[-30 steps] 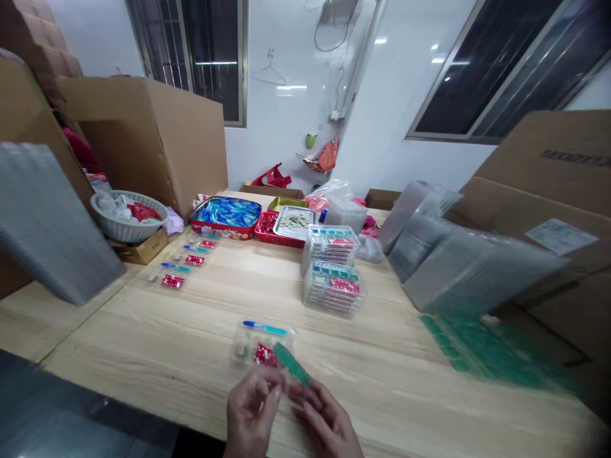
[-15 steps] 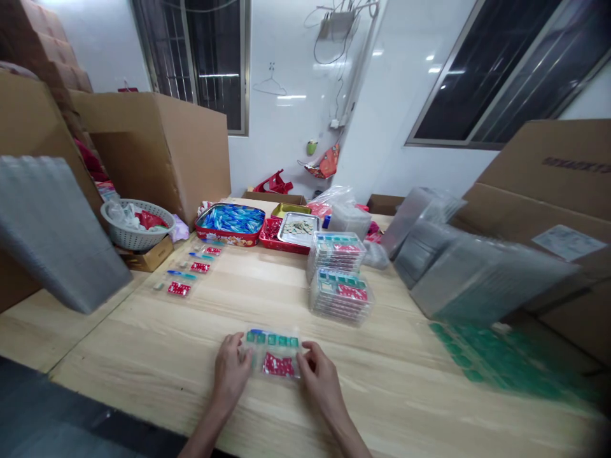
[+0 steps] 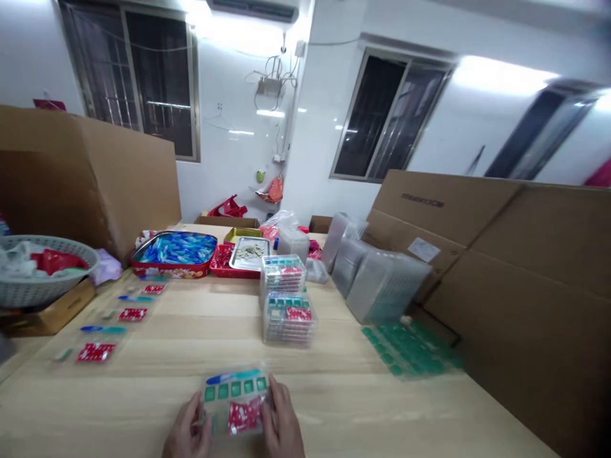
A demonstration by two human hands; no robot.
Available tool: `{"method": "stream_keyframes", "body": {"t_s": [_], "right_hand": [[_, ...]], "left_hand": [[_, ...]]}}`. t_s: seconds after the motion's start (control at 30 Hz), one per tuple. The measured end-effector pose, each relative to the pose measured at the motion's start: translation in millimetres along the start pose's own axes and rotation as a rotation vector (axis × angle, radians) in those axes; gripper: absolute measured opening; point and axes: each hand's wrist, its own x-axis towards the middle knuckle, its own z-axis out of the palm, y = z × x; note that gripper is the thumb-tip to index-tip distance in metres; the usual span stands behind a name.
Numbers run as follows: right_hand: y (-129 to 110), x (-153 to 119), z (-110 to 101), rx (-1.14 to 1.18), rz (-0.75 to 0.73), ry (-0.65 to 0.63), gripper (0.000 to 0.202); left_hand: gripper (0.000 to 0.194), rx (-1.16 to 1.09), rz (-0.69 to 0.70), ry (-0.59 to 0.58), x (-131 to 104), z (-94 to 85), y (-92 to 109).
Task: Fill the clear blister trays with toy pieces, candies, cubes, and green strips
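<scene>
Both hands grip 1 clear plastic blister pack (image 3: 235,404) just above the near edge of the wooden worktop (image 3: 334,394). The left hand (image 3: 184,432) curls its fingers around the pack's left edge, and the right hand (image 3: 281,423) clasps the right edge with the fingers pressed against its side. Inside the pack show a blue pen-like piece along the top, a row of 4 green squares below it, and a red printed packet at the lower right.

Farther back at the middle of the worktop stand 2 stacks of filled packs (image 3: 285,299), 1 behind the other. To the left lie 3 open trays (image 3: 117,315) in a row, each with a blue piece and a red packet. Behind them sit a red tin of blue pieces (image 3: 174,253) and a metal tray (image 3: 248,253). A white basket (image 3: 41,277) rests on a box at the far left. A sheet of green squares (image 3: 410,350) lies to the right, near leaning bundles of empty clear trays (image 3: 382,289) and cardboard boxes (image 3: 501,267).
</scene>
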Motion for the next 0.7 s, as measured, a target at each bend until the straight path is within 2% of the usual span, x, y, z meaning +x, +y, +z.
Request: {"method": "stream_keyframes", "body": {"t_s": [0.07, 0.13, 0.17, 0.27, 0.37, 0.47, 0.57, 0.63, 0.7], "right_hand": [[1, 25, -18, 0.002, 0.056, 0.058, 0.042], [3, 59, -41, -0.009, 0.127, 0.128, 0.042], [6, 78, -52, -0.013, 0.15, 0.153, 0.043], [24, 134, -76, -0.049, 0.232, 0.161, 0.046], [46, 176, -82, -0.17, 0.365, 0.137, 0.047], [65, 193, -75, -0.308, 0.49, 0.084, 0.042], [83, 185, -72, -0.291, 0.559, 0.052, 0.038], [101, 174, -73, -0.184, 0.477, 0.118, 0.044], [125, 170, -70, -0.071, 0.387, 0.226, 0.051]], "left_hand": [[0.042, -0.097, 0.082, 0.035, 16, 21.7, 29], [0.04, -0.129, 0.191, 0.071, 36, 48.3, 71], [0.039, -0.12, 0.235, 0.048, 47, 62.3, 93], [0.036, 0.06, 0.314, -0.002, 85, 100.8, 149], [0.035, 0.297, 0.299, -0.057, 116, 129.7, 180], [0.035, 0.394, 0.253, -0.089, 125, 147.7, 188], [0.043, 0.435, 0.207, -0.063, 118, 154.5, 182], [0.053, 0.419, 0.239, -0.065, 116, 153.0, 170], [0.061, 0.415, 0.307, -0.065, 125, 141.5, 149]]}}
